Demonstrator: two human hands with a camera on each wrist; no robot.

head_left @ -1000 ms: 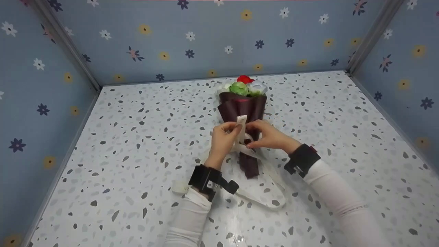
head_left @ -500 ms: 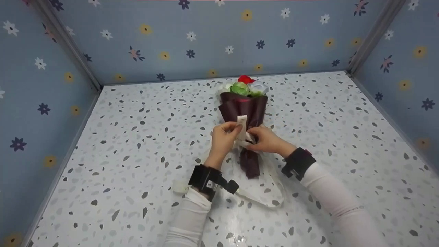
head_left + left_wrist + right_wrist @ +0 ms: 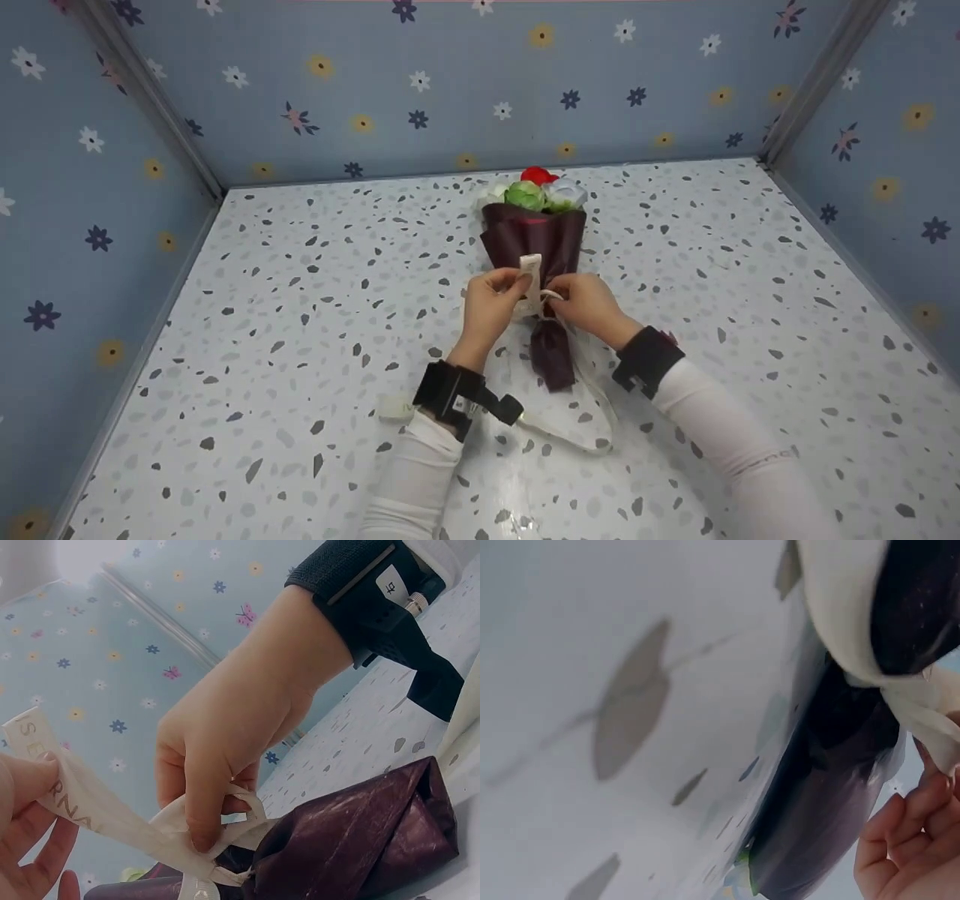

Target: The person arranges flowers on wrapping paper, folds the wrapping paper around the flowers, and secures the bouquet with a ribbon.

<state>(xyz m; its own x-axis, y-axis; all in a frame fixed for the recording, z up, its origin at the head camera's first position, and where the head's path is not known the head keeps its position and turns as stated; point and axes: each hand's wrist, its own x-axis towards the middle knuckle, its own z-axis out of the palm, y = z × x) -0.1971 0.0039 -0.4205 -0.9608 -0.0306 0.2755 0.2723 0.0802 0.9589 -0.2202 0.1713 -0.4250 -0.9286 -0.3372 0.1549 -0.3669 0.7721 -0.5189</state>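
A bouquet (image 3: pixel 525 232) in dark maroon wrapping paper lies on the table, its red, green and white flowers away from me. A cream ribbon (image 3: pixel 112 802) with printed letters is wound round its narrow waist. My left hand (image 3: pixel 489 307) pinches one ribbon end, which stands up above the wrapping. Just right of it, my right hand (image 3: pixel 592 304) pinches a small loop of the ribbon at the waist, as the left wrist view shows. The wrapping's gathered tail (image 3: pixel 360 840) sticks out below the tie. In the right wrist view the ribbon (image 3: pixel 844 607) passes tightly round the wrapping.
A long length of the ribbon (image 3: pixel 577 444) trails in a curve over the speckled white table (image 3: pixel 262 337), and another piece of it (image 3: pixel 395 407) shows beside the left wrist. Blue flowered panels (image 3: pixel 450 82) stand at the back and both sides.
The right hand's fingers have come together on the ribbon and now draw up a small loop. The bouquet's tail has shifted slightly right. The left hand has stayed nearly still.
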